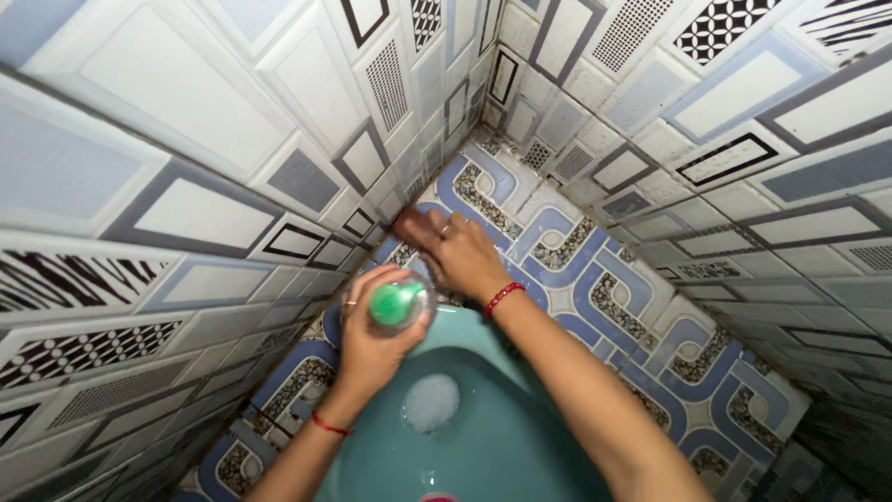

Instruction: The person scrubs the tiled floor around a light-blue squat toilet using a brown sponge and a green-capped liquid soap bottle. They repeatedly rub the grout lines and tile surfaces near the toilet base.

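Fingers of the left hand wrap a clear bottle with a green cap, gripping it over the rim of the teal squat toilet pan, where foam floats on the water. Right hand reaches beyond the pan, its fingers clenched on a dark brush-like thing, blurred, pressed to the patterned floor tiles near the wall corner. Scrubbing well here likely means short firm strokes into the grout lines, bottle kept upright so nothing spills
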